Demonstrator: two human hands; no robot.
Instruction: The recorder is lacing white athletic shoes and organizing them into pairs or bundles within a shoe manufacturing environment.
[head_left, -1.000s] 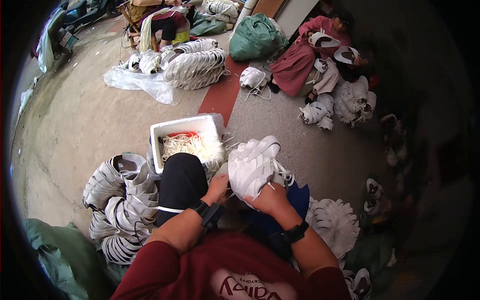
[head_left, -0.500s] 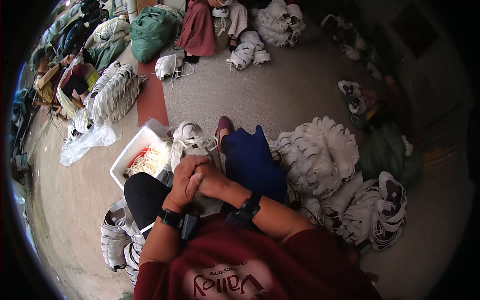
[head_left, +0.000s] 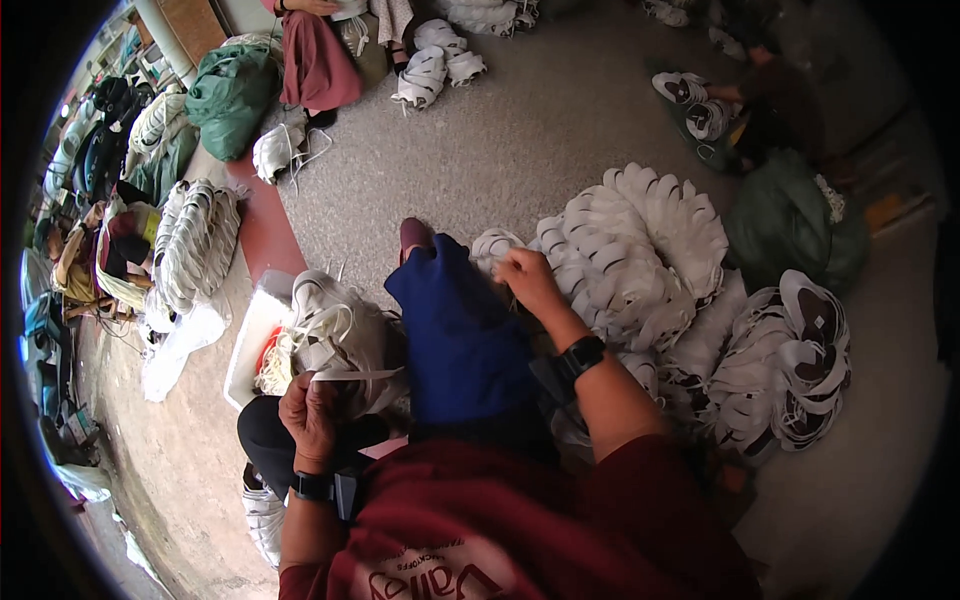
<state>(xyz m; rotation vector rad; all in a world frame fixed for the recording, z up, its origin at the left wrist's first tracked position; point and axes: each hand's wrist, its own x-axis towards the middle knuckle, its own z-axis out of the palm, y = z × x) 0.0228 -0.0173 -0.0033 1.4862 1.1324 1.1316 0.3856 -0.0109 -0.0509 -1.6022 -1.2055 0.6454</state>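
Note:
Low at the left of centre, my left hand (head_left: 308, 412) has its fingers closed on a flat white strip, apparently a shoelace (head_left: 358, 375), stretched rightward. Just beyond that hand stands a white shoe (head_left: 318, 292) with loose laces looped over its top. My right hand (head_left: 532, 283) is raised past the blue cloth (head_left: 462, 335) over my leg, beside the near edge of a large bundle of white shoe pieces (head_left: 640, 250). Its fingers are curled in; what they hold, if anything, does not show.
A white foam box (head_left: 243, 355) of cream laces stands left of the shoe. More nested shoe pieces (head_left: 800, 350) lie at the right, near a green sack (head_left: 800, 225). Seated people, including one in a dusky red garment (head_left: 318, 60), work beyond, among bundles and another green sack (head_left: 230, 98).
My hands, clasped together over the shoe before, are now apart. The right has swung out to the shoe bundle; the left has dropped lower and holds the strip. The view has shifted too.

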